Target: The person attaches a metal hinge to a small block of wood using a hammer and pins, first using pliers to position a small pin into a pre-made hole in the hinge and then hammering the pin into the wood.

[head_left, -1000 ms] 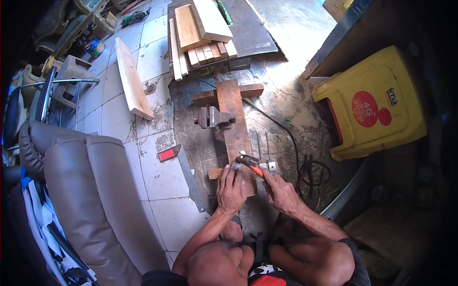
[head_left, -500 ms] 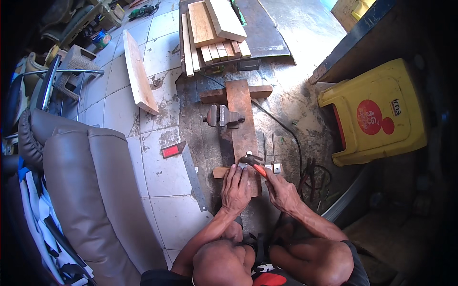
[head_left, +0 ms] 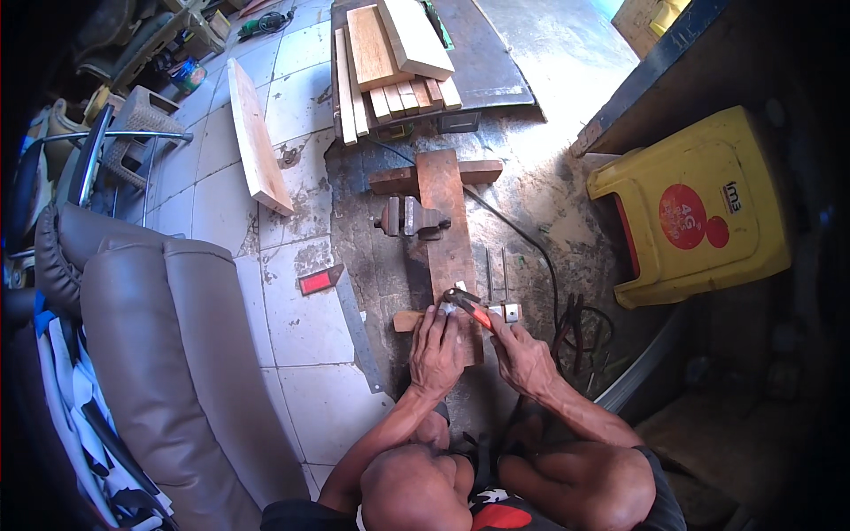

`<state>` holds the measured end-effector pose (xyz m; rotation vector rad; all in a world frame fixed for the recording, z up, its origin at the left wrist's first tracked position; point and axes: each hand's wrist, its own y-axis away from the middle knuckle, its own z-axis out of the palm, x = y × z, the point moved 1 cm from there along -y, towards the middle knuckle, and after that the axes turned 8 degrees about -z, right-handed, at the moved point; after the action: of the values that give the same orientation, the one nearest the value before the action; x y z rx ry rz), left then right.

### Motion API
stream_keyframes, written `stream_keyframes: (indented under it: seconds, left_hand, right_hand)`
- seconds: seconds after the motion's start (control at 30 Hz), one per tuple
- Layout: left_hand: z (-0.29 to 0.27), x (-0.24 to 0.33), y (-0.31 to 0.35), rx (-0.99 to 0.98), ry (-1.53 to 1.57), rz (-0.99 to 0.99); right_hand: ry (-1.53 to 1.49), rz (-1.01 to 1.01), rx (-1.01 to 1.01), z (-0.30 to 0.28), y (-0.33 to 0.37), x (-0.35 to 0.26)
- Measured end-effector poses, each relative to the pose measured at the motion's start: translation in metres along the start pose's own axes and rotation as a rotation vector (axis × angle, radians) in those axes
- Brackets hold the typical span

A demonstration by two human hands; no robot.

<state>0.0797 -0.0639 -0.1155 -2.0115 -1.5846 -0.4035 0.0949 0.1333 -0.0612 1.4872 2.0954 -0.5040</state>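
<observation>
A hammer [head_left: 475, 310] with an orange-red handle is in my right hand [head_left: 524, 357], its fingers wrapped round the grip. The dark hammer head is close to the fingertips of my left hand [head_left: 436, 356], over a narrow wooden bench [head_left: 454, 253]. My left fingers are pressed together at a small pale piece on the wood; their tips and the hammer hide most of it, so I cannot make out its kind. A metal vise [head_left: 409, 217] is mounted on the bench farther off.
Left of the bench lies a try square [head_left: 320, 280] with a red handle. A yellow plastic stool [head_left: 699, 212] is on the right, a brown padded seat [head_left: 177, 354] on the left. Ahead, wooden boards [head_left: 412, 53] are stacked. A dark cable [head_left: 531, 237] crosses the floor.
The hammer head has shifted slightly left and down, nearer my left fingertips. My left hand holds its place on the bench.
</observation>
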Motion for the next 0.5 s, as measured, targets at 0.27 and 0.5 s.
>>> stream_keyframes:
  seconds: [0.27, 0.5]
  left_hand:
    - [0.0018, -0.0012, 0.001, -0.003, -0.005, 0.0]
    - [0.0032, -0.002, 0.0028, 0.009, 0.012, -0.006]
  right_hand:
    - [0.01, -0.021, -0.003, -0.0002, -0.0008, -0.0023]
    - [-0.084, -0.066, 0.161, 0.0, 0.0011, -0.0019]
